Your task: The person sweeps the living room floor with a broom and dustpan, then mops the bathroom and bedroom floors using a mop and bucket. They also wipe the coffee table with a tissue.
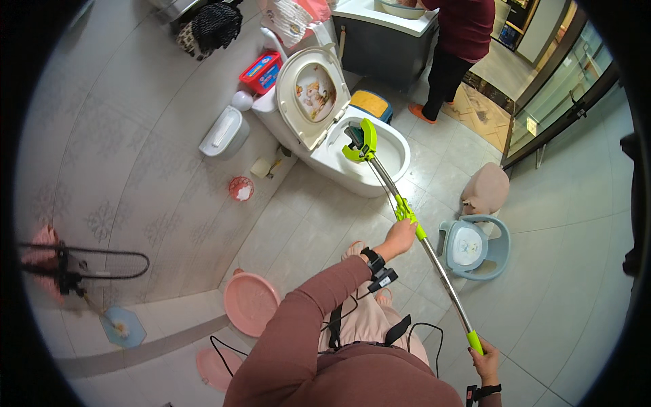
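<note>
A mop [441, 272] with a steel pole and lime-green fittings slants across the view. My left hand [399, 240] grips its pole just below the green middle mechanism. Lower right, my right hand [485, 358] holds the green end grip. The mop's green head [362, 141], with a dark part in it, is over the bowl of a white toilet [396, 152]. Whether the head touches the bowl I cannot tell. The toilet's lid and seat [290, 104] are raised, with a cartoon print visible inside the ring.
Another person [463, 30] stands at the washbasin cabinet [386, 48]. A yellow-topped stool [374, 103] is beside the toilet. To the right are a blue child's chair [498, 249] and a pink bin-like object [485, 188]. A pink basin [252, 305] lies on the left. The glass door [564, 91] stands ajar.
</note>
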A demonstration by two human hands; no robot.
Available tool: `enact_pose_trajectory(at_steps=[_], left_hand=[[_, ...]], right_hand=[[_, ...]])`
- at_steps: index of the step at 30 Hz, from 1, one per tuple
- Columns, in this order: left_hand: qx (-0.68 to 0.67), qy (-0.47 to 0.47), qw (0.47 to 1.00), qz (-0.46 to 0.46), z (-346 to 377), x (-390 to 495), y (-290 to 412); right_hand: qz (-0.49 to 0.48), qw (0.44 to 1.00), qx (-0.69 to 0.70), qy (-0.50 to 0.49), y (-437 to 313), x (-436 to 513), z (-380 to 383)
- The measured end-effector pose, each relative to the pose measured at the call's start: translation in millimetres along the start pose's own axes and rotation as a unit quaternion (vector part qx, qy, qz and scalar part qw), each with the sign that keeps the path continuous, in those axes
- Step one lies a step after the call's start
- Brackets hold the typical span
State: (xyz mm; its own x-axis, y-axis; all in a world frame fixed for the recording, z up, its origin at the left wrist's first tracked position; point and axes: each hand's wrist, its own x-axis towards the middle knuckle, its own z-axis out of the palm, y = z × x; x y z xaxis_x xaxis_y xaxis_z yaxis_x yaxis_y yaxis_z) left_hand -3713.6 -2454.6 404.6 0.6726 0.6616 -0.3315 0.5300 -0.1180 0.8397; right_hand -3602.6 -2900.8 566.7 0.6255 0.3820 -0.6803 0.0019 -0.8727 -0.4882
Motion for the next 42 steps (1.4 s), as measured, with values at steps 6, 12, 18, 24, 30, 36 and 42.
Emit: enact_pose_trajectory(at_steps=[6, 12, 18, 24, 30, 36, 42], left_hand=[[0.019, -0.013, 0.999, -0.025, -49.6, 92.8, -59.8], [-0.009, 0.002, 0.999, 0.034, -98.1, 129.9, -92.0], [-0.004, 0.059, 0.998, -0.021, -123.3, 132.2, -87.7], [-0.027, -0.022, 0.999, -0.014, -110.2, 143.9, -71.6], [-0.016, -0.243, 0.966, 0.082, -81.4, 113.1, 26.2], [-0.121, -0.447, 0.885, 0.051, -99.5, 148.4, 117.6], [0.085, -0.310, 0.922, 0.214, -40.3, 317.2, 160.8]], right_hand=[[-0.037, 0.999, 0.008, 0.036, -115.5, 24.8, 63.8], [0.022, 0.998, 0.019, 0.062, -208.5, 32.2, 103.8], [0.027, 0.998, -0.033, 0.051, -265.3, 23.8, 119.1], [0.053, 0.991, 0.005, 0.124, -244.9, 12.2, 113.3], [0.158, 0.913, -0.372, 0.055, -156.2, -5.5, 69.8], [0.187, 0.947, -0.241, 0.100, -58.9, -91.1, 65.6], [0.284, 0.914, -0.201, 0.210, -62.6, -112.5, 104.8]])
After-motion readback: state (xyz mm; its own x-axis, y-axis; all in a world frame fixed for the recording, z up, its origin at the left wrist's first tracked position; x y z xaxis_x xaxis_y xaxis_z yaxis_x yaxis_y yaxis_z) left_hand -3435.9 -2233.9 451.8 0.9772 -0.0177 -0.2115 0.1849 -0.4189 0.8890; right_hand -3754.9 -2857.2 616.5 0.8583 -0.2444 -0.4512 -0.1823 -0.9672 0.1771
